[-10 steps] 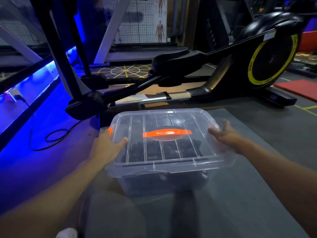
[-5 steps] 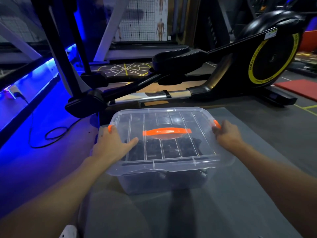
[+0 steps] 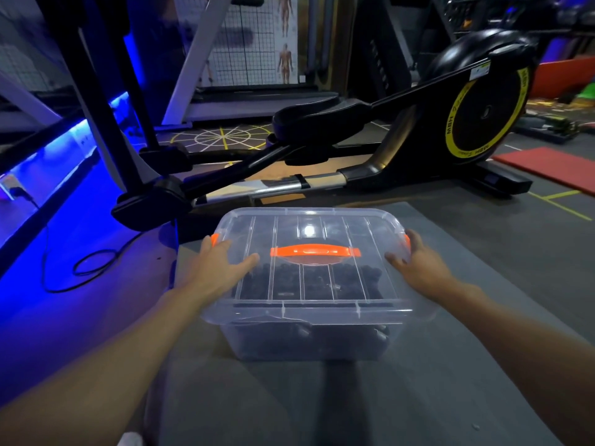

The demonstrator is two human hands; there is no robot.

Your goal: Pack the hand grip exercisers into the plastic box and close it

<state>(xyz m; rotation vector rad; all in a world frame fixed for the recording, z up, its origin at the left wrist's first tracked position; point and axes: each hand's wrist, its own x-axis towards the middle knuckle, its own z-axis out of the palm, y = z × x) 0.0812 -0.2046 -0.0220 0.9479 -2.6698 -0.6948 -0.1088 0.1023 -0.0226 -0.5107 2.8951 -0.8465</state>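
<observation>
A clear plastic box (image 3: 309,342) stands on a grey mat, its ribbed clear lid (image 3: 309,225) laid on top with an orange handle (image 3: 315,251) in the middle. Dark hand grip exercisers (image 3: 317,281) show through the lid and walls. My left hand (image 3: 219,268) presses on the lid's left side, thumb lying across the lid and fingers reaching the left orange latch (image 3: 213,240). On the lid's right edge rests my right hand (image 3: 418,268), its fingers over the right orange latch (image 3: 407,239).
A black elliptical trainer (image 3: 467,117) with a yellow-ringed wheel stands just behind the box. A black cable (image 3: 90,265) loops on the blue-lit floor at left. A red mat (image 3: 553,165) lies far right. The grey mat (image 3: 354,397) stretches toward me.
Both hands slid from the box's sides up onto the lid's ends, over the orange latches. The lid now sits flatter on the box.
</observation>
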